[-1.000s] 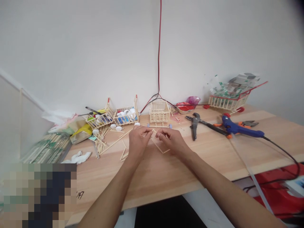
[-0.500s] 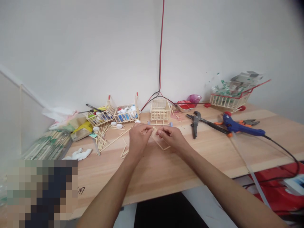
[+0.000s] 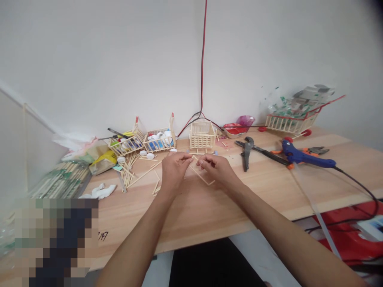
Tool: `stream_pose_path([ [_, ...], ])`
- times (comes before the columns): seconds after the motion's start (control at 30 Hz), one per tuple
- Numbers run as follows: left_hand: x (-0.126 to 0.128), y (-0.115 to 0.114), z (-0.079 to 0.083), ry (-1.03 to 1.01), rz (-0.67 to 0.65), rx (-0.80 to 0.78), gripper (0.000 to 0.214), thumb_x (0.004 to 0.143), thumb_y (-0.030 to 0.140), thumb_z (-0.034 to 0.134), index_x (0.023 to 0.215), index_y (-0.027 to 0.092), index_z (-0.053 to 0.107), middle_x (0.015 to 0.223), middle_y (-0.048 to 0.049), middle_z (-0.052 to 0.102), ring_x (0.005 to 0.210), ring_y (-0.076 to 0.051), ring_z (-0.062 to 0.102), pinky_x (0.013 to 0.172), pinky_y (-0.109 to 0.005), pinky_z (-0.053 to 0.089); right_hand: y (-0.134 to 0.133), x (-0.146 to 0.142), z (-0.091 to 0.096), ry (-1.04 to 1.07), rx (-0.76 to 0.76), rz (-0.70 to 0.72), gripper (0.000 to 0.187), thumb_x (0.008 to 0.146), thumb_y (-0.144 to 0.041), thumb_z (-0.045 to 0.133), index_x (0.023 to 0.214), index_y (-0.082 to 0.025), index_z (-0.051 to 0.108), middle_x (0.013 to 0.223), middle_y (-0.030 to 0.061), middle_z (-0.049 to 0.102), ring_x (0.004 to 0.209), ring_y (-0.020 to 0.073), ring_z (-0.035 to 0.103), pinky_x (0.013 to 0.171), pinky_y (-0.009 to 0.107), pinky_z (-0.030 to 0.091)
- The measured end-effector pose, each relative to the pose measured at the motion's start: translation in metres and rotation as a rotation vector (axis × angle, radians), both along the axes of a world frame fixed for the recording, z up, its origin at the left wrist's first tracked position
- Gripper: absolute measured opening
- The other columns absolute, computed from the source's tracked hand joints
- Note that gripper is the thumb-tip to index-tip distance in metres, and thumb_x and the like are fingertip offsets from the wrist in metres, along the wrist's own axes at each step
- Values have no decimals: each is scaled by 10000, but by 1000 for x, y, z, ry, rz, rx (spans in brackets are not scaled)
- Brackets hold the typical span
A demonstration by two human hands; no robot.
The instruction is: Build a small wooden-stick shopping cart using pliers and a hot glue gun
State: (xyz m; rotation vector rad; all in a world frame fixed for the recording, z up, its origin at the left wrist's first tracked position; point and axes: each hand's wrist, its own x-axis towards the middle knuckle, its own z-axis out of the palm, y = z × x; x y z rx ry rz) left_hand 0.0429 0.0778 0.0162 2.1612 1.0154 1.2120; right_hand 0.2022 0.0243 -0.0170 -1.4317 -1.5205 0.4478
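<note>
My left hand and my right hand meet over the middle of the wooden table. Both pinch a small frame of thin wooden sticks that lies between them, its lower corner near the tabletop. The fingertips nearly touch at the frame's top. Just behind the hands stands a small stick basket on a stick axle with pale blue caps.
Loose sticks and two stick baskets of bottle caps lie at the left. Black pliers and a blue glue gun with its cable lie at the right. A stick cart stands far right. A red-black wire hangs down the wall.
The view has shifted slightly, so the table objects sit a bit higher in the picture. My hands keep the same pinch on the stick frame.
</note>
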Motion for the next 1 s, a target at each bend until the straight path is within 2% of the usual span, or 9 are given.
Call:
stream_pose_path([
  [0.4, -2, 1, -4, 62, -14, 79, 105, 773, 160, 653, 799, 205, 745, 790, -20, 738, 820, -184, 630, 779, -316, 462, 0, -1, -1, 6, -2, -3, 181, 848, -267, 529, 767, -175, 662, 700, 6, 653, 637, 126, 529, 602, 231, 361],
  [1.0, -1, 3, -5, 86, -18, 57, 108, 767, 158, 654, 796, 214, 742, 785, -16, 742, 802, -185, 647, 761, -316, 471, 0, -1, -2, -9, 5, -3, 184, 842, -265, 525, 751, -185, 664, 671, 3, 644, 652, 141, 550, 607, 240, 378],
])
